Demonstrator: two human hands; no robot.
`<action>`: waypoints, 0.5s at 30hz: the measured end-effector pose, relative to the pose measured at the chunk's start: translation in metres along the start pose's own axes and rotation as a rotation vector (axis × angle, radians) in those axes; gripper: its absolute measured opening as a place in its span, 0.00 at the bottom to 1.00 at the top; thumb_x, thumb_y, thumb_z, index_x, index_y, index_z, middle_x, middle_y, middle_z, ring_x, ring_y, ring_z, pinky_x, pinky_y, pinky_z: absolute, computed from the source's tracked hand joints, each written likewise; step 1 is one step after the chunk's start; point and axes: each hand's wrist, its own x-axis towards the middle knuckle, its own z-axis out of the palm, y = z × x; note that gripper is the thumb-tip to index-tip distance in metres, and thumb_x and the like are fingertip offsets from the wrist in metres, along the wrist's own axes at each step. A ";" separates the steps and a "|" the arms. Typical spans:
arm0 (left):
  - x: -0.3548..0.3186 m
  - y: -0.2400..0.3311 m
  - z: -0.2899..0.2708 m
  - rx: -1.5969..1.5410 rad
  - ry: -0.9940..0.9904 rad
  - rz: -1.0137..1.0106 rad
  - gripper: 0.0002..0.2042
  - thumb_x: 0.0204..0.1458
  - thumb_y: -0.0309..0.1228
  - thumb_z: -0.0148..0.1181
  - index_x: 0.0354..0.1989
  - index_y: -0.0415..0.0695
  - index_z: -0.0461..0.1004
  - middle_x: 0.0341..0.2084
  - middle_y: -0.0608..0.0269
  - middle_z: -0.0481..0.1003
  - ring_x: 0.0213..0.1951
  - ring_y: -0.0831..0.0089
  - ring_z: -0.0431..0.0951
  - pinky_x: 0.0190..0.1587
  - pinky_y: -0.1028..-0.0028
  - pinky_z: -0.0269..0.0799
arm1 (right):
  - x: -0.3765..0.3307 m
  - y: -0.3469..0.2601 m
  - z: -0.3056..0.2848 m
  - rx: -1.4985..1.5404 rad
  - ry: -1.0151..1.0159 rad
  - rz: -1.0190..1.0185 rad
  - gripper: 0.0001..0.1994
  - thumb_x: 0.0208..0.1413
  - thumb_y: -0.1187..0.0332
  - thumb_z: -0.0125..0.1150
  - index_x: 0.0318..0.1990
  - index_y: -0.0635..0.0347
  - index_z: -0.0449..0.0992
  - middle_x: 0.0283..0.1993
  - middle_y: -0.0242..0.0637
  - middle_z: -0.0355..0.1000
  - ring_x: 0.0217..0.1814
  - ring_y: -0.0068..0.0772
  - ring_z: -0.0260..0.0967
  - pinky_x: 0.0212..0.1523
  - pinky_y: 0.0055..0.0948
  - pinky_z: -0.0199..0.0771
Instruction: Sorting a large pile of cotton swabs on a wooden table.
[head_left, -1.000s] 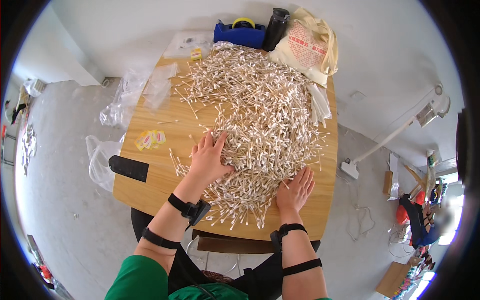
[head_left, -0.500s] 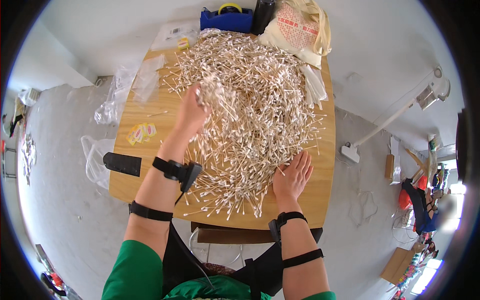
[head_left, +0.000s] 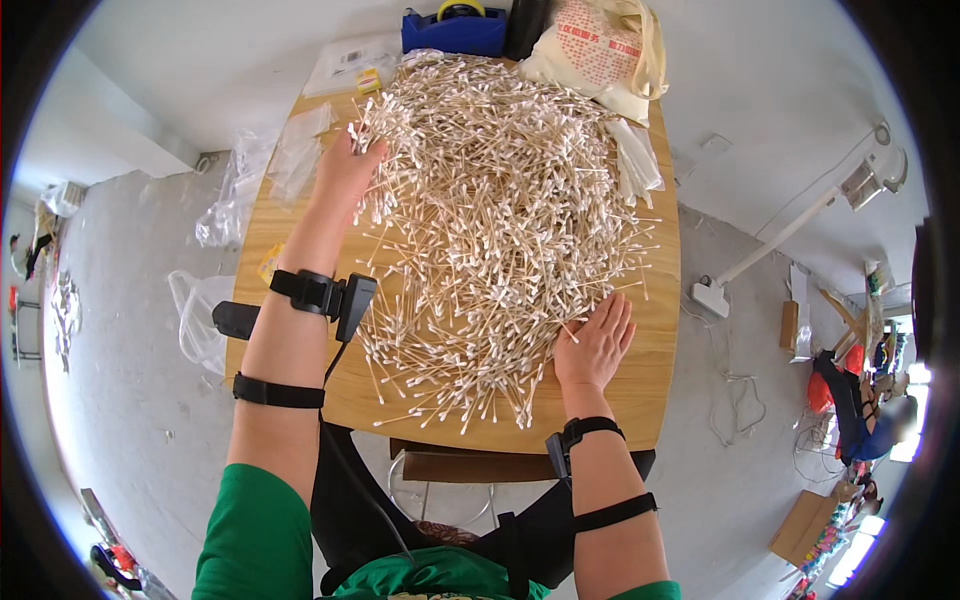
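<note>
- Cotton swabs (head_left: 500, 220): one broad, loose heap, filling the centre of the frame from upper middle to lower middle; sticks pointing every way, thinner scatter toward the lower edge.
- Left hand (head_left: 348, 168): at the heap's upper-left edge, thumb toward the swabs; a bunch of them covers the fingers, so one cannot tell whether it is clamped on any.
- Right hand (head_left: 596, 345): at the heap's lower-right edge, fingers extended, palm down, touching the outer swabs; nothing gripped. Hands well apart.
- Worktop (head_left: 640, 385): wood-grained, rounded corners, beneath the heap.
- Upper left of the worktop: clear plastic bags (head_left: 298, 150); a small yellow packet (head_left: 368, 80) beside the heap.
- Top of frame: blue tape dispenser (head_left: 455, 35) with a yellow roll (head_left: 461, 10); dark bottle (head_left: 524, 30) just beside it; cream cloth bag (head_left: 585, 62) with red print.
- Upper right, below that bag: folded white material (head_left: 636, 165), near the heap.
- Left of frame: dark flat piece (head_left: 236, 320), partly behind the left forearm; whitish plastic bag (head_left: 195, 315) past the worktop's edge.
- Far right: another person (head_left: 880, 428), small and blurred; cardboard box (head_left: 803, 527) lower down.
</note>
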 end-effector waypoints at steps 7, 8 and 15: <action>0.007 -0.011 -0.015 0.047 -0.016 -0.115 0.31 0.48 0.23 0.63 0.63 0.47 0.62 0.52 0.60 0.72 0.49 0.72 0.72 0.44 0.73 0.69 | 0.001 0.002 0.000 -0.019 0.022 -0.013 0.35 0.57 0.58 0.47 0.69 0.69 0.49 0.74 0.46 0.44 0.78 0.44 0.36 0.75 0.44 0.30; 0.005 -0.014 -0.019 0.036 0.004 -0.065 0.31 0.47 0.24 0.64 0.63 0.45 0.62 0.51 0.56 0.72 0.50 0.69 0.72 0.46 0.71 0.69 | 0.000 0.001 0.000 -0.014 0.017 -0.009 0.35 0.57 0.58 0.47 0.69 0.70 0.49 0.74 0.46 0.44 0.78 0.44 0.36 0.75 0.43 0.30; -0.043 -0.059 -0.057 0.602 -0.048 0.459 0.31 0.49 0.26 0.64 0.64 0.43 0.60 0.59 0.48 0.66 0.60 0.52 0.66 0.59 0.65 0.65 | -0.001 0.001 0.003 0.005 0.032 -0.011 0.35 0.57 0.59 0.47 0.68 0.70 0.50 0.74 0.46 0.44 0.78 0.43 0.36 0.75 0.43 0.31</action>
